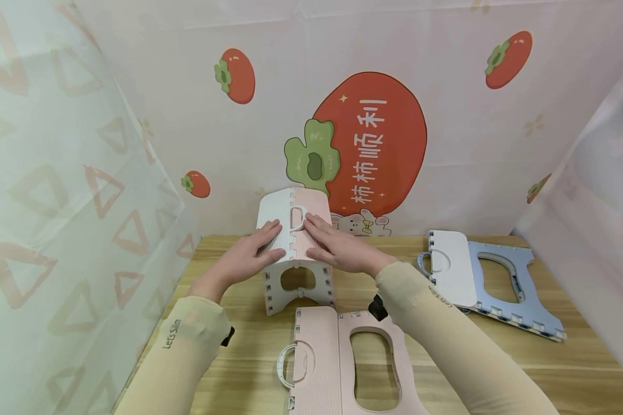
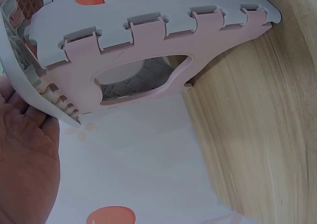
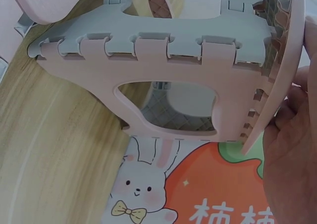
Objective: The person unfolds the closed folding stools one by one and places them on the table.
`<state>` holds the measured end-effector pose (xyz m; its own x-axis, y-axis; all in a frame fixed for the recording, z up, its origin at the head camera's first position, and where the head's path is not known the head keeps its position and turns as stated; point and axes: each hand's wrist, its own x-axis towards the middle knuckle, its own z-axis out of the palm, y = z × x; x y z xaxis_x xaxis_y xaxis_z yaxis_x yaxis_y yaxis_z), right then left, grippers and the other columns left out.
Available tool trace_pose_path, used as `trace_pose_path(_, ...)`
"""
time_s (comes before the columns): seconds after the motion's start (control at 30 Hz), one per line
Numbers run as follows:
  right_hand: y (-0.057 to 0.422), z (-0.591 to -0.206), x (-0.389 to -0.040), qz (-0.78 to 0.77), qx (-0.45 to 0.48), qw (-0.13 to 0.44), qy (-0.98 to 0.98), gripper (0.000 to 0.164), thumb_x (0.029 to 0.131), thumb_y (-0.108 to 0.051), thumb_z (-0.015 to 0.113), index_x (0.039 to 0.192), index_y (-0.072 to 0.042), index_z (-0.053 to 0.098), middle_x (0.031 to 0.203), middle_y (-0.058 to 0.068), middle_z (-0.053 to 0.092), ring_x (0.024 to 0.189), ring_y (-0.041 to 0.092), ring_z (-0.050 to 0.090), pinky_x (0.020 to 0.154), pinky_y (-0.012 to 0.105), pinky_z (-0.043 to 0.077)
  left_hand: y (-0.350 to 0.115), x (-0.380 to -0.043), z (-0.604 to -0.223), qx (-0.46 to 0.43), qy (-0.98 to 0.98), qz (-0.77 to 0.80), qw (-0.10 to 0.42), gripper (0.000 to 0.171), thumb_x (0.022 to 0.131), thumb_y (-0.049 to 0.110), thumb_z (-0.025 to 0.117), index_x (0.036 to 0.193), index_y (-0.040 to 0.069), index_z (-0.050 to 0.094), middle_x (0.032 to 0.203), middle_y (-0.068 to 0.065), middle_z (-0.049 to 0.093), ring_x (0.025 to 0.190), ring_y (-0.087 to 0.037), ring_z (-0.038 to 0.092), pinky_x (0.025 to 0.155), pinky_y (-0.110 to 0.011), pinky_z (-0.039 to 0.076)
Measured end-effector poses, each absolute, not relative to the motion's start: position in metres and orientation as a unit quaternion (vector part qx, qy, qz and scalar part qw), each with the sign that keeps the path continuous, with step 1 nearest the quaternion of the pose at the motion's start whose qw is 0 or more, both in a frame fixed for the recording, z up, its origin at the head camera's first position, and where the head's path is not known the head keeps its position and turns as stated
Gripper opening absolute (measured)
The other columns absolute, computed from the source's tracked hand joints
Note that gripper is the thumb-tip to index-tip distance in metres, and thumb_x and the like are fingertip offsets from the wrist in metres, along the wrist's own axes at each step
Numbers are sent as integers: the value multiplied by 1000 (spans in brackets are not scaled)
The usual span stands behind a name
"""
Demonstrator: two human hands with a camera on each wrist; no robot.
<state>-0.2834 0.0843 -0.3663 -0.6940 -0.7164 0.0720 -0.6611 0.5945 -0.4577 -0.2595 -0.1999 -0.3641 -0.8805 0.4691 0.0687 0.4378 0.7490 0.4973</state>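
A folding step stool (image 1: pixel 274 208) stands on its legs at the back of the table, with one white and one pink top half that slope up to a low ridge. At the middle seam is a white carry handle (image 1: pixel 303 214). My left hand (image 1: pixel 244 253) rests on the white half, its fingers fairly straight. On the pink half lies my right hand (image 1: pixel 345 246), fingers extended beside the handle. Both wrist views show the stool's hinged pink-and-grey legs (image 3: pixel 173 70) unfolded; the left palm (image 2: pixel 27 159) lies against the top's edge.
A pink folding stool (image 1: pixel 316 369) lies folded flat on the wooden table (image 1: pixel 249 357) in front. Further right lies a white-and-blue folding stool (image 1: pixel 454 268), also flat. Printed cloth walls (image 1: pixel 161 86) enclose the table at the back and both sides.
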Motion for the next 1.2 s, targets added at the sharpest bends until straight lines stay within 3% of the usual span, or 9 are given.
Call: trace_pose_path(1.2,83,-363,-277,-212,-370,65,902,75,106,-51,46,165,-13,18,172,5,10,158,21,10,126,44,21,-194,-255,-361,243,944,222,35,76,102,51,56,160,9,33,169,-7,23,156,-36,18,124,-56,21)
